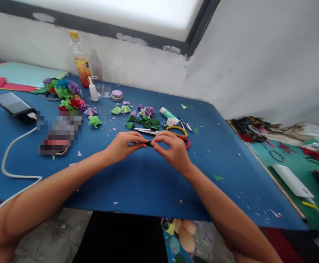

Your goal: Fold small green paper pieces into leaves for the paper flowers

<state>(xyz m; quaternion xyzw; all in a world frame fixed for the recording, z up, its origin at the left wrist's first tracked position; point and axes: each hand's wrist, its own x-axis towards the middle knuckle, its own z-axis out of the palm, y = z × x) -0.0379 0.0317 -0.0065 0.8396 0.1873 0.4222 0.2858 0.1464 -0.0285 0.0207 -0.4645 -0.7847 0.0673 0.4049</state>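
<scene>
My left hand [125, 145] and my right hand [173, 149] meet above the blue table [137, 179], fingertips pinched together on a small dark green folded paper piece [149, 143]. Just behind the hands lie scissors with yellow and red handles [176, 132]. Beyond them sits a cluster of folded green and purple paper pieces [143, 118]. A green-and-white glue stick [168, 115] lies to the right of that cluster.
A pile of colourful paper flowers [65, 94], a small white glue bottle [93, 89], a drink bottle [80, 60] and a stack of purple paper circles [117, 95] stand at the back. A phone [13, 104] with white cable lies left. A white power bank [292, 179] lies right.
</scene>
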